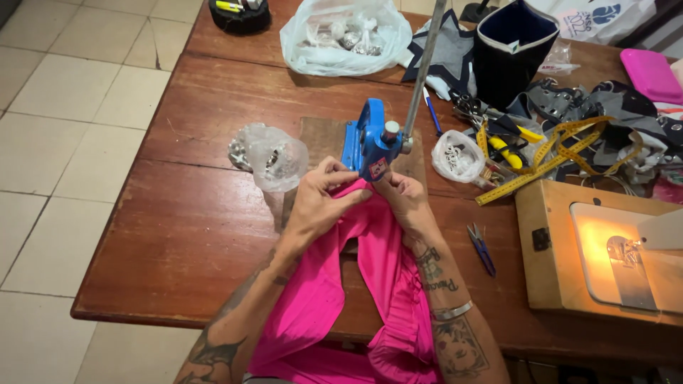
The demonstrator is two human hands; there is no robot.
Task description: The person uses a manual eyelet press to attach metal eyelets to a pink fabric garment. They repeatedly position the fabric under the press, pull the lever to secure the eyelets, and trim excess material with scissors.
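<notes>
A bright pink fabric garment [388, 274] lies on the wooden table [192, 227] in front of me. My left hand [320, 203] and my right hand [404, 199] both pinch its top edge and hold it under the head of a blue hand press [370, 146]. The press stands on a wooden board and has a long grey metal lever [425, 64] rising up and away.
Clear plastic bags of metal parts [274, 156] [457, 156] flank the press. Small blue snips [482, 249], a yellow tape measure [548, 160], pliers, a blue pen, a dark fabric bag [512, 46], a white plastic bag [341, 35] and a lit sewing machine base [605, 249] lie to the right and back.
</notes>
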